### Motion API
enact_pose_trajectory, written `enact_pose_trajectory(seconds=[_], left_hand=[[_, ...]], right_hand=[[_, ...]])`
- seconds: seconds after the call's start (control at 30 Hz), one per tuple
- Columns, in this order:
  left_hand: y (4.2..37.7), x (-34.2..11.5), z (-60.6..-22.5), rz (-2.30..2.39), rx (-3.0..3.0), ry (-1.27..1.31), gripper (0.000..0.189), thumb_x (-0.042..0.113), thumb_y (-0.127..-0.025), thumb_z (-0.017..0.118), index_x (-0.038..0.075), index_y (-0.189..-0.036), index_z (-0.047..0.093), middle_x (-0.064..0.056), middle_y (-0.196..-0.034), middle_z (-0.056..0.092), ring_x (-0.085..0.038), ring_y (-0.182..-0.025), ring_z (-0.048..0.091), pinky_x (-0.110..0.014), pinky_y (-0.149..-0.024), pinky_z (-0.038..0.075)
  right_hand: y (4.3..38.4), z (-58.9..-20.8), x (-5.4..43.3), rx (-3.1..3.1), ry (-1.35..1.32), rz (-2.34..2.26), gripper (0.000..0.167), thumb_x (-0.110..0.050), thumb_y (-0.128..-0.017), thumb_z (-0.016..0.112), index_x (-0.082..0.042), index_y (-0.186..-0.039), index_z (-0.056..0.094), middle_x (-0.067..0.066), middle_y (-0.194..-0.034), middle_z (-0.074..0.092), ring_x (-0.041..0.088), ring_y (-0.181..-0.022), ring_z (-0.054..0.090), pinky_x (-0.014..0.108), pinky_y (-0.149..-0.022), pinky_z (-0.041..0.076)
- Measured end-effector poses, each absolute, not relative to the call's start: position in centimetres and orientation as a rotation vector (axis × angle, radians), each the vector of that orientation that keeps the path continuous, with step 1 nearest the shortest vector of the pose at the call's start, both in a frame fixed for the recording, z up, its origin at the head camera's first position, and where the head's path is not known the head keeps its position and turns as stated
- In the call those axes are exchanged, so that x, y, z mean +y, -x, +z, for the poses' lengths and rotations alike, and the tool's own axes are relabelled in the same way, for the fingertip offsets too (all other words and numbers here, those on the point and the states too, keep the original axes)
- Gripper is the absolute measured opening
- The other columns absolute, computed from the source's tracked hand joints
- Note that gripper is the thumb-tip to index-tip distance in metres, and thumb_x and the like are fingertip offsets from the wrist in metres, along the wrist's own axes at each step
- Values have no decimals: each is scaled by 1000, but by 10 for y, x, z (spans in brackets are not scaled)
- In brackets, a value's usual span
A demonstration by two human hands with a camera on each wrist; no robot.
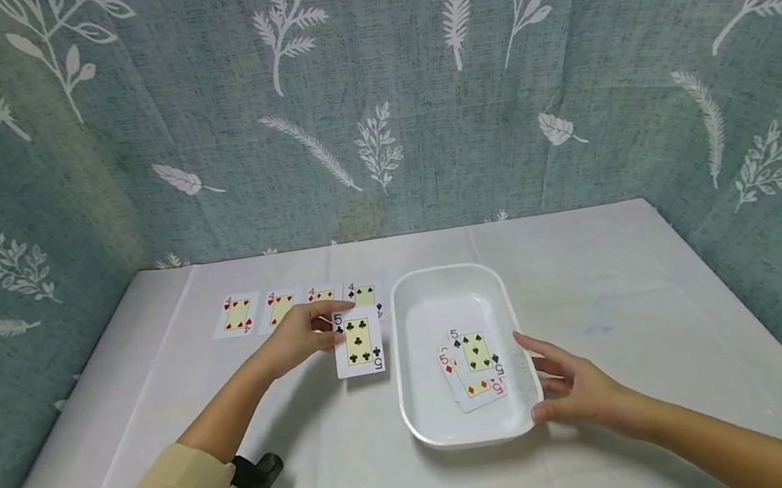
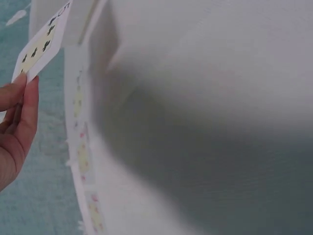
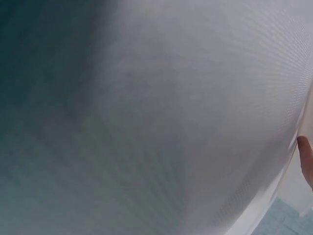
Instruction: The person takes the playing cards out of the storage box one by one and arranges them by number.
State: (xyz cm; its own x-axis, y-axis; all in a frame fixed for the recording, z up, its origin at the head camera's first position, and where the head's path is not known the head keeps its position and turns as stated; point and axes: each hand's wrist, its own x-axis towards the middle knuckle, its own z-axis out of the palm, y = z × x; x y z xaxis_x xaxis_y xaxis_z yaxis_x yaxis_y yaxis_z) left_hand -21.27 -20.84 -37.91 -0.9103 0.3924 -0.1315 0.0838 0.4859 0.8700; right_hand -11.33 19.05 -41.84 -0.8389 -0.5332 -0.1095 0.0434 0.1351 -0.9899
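In the head view, my left hand (image 1: pixel 302 337) pinches a five of clubs (image 1: pixel 358 346) between thumb and fingers, held up left of the white tray (image 1: pixel 401 310). The left wrist view also shows this hand (image 2: pixel 19 122) gripping the card (image 2: pixel 41 41) by its edge. At the tray's right side, my right hand (image 1: pixel 582 384) holds the rim, with index finger and thumb apart along it. A five of spades (image 1: pixel 476 352) lies in the tray, overlapping a red five of diamonds (image 1: pixel 470 396). Only a fingertip (image 3: pixel 304 152) shows in the right wrist view.
Behind the left hand, several cards marked 4 lie in a row, from a red one (image 1: pixel 236 315) to a black one (image 1: pixel 365 292). A black object (image 1: pixel 258 473) shows beside the left forearm. Leaf-patterned green cloth (image 1: pixel 371 112) walls the white-covered table (image 1: pixel 593 273).
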Motion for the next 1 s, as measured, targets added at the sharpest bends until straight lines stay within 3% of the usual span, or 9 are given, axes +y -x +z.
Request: enact_pose_trajectory(seconds=[0.57,1.0], left_hand=[[210,-198,-412,1237,2595,-433,44,-5,-78,69,-2,-121,61,-13,-92,63,-16,-77,55,-23,-62,49],[209,-186,-417,1028,2724,-423,45,-5,-76,72,-1,-120,62,-3,-71,52,-14,-67,45,-24,-59,38]], right_hand=[[113,-417,191,2004,454,-1741,95,-9,-78,77,-9,-151,15,36,-143,29,46,-123,46,23,-87,49],[114,-418,190,1985,464,-1752,95,-8,-79,76,-9,-151,15,37,-141,32,47,-123,45,24,-87,50]])
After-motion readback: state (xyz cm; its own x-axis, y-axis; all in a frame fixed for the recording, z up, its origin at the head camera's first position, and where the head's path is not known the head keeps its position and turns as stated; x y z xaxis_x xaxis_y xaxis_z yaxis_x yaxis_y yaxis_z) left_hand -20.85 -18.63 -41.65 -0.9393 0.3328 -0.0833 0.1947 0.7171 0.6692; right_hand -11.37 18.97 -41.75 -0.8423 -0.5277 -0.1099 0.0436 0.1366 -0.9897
